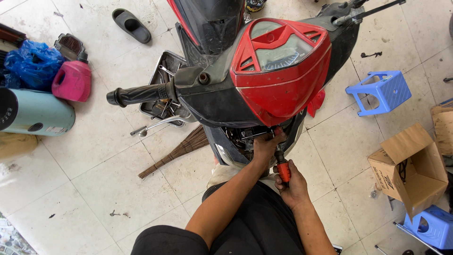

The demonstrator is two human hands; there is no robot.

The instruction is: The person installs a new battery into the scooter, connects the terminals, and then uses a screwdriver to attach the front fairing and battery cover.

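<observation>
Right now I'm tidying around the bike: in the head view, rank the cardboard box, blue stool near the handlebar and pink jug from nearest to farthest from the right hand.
1. Cardboard box, on the right of the right hand.
2. Blue stool, upper right.
3. Pink jug, far left.

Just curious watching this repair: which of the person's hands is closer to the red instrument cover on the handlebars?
The left hand: it reaches into the open front just under the red instrument cover. The right hand is lower, gripping the orange screwdriver handle.
</observation>
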